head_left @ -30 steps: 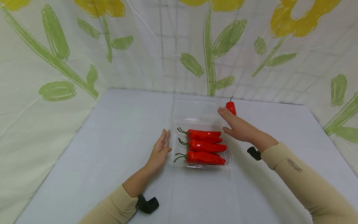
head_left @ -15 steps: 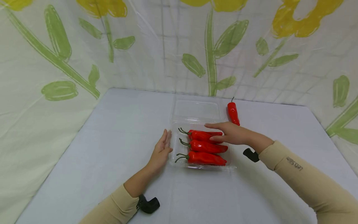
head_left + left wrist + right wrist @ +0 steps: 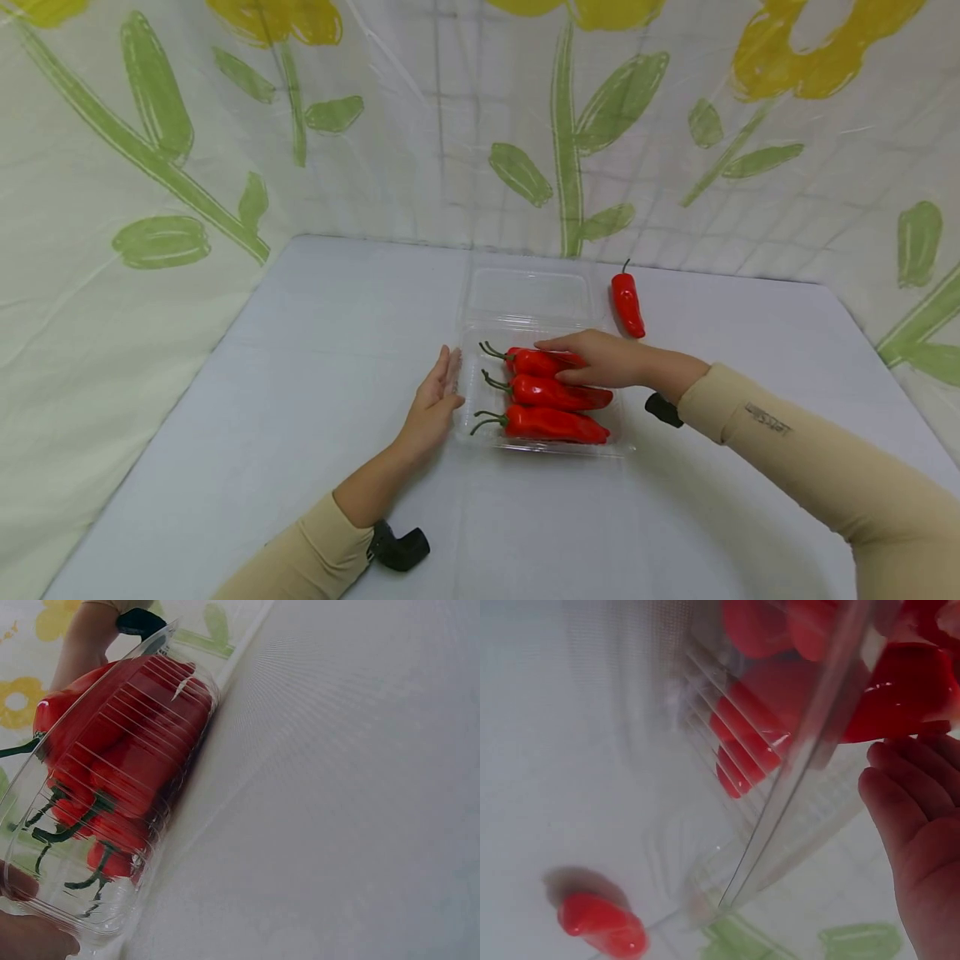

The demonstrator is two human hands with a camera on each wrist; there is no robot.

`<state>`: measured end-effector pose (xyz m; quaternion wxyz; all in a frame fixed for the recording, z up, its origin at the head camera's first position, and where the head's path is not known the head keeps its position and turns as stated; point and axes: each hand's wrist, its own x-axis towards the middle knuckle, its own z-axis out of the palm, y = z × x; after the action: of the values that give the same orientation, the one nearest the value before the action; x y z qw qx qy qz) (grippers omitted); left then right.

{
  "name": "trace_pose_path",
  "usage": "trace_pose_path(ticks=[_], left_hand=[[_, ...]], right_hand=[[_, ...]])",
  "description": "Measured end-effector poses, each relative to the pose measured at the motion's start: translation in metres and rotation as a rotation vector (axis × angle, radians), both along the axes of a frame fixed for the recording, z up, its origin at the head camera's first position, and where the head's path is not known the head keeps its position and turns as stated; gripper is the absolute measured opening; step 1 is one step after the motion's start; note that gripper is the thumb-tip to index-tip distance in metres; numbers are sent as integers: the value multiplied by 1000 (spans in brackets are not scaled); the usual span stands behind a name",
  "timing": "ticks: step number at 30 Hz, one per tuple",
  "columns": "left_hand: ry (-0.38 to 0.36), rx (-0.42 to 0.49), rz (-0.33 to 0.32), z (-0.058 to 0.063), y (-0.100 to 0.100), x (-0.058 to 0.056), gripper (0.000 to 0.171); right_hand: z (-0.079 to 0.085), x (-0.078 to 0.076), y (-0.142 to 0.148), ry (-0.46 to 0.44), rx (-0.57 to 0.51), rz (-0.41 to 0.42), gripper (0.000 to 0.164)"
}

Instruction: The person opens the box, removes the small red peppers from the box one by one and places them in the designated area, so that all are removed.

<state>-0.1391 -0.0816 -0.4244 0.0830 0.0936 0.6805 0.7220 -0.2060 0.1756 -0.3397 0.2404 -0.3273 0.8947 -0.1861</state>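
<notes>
A clear plastic clamshell container [image 3: 468, 433] lies with its lid folded back, holding several red peppers with green stems. My right hand [image 3: 600, 358] reaches over its right side to the farthest row, thumb on the near side of a red pepper [image 3: 536, 362] and fingers on its far side. In the right wrist view, fingers [image 3: 904, 787] lie along a pepper's edge. My left hand [image 3: 430, 412] rests along the container's left wall, fingers straight and thumb at the rim. The left wrist view shows peppers [image 3: 135, 765] stacked inside, seen through the ribbed wall.
One loose red pepper [image 3: 627, 305] lies right of the clear lid [image 3: 528, 292], near the far edge of the white table [image 3: 337, 333]. Behind the table hangs a sheet painted with flowers [image 3: 285, 92].
My right hand has moved left and down from beside the loose pepper, onto the farthest row in the container, and its fingers have closed round a pepper. My left hand stays put.
</notes>
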Motion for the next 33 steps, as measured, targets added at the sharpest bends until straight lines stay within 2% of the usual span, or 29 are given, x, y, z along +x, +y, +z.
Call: trace_pose_path(ticks=[6,14,20,28,33], left_hand=[[11,26,-7,1,0,0,74],[17,36,-3,-1,0,-1,74],[7,45,-1,-1,0,-1,74],[11,52,-5,0,0,-1,75],[9,42,-1,0,0,-1,74]], right_hand=[[0,-4,-6,-5,-1,16,56],[0,-11,-9,-105,7,-39,60],[-5,-11,-6,-84,14,-30,58],[-14,-9,4,-80,-121,-21,45],[-15,-9,7,-98,-220,-32,45]])
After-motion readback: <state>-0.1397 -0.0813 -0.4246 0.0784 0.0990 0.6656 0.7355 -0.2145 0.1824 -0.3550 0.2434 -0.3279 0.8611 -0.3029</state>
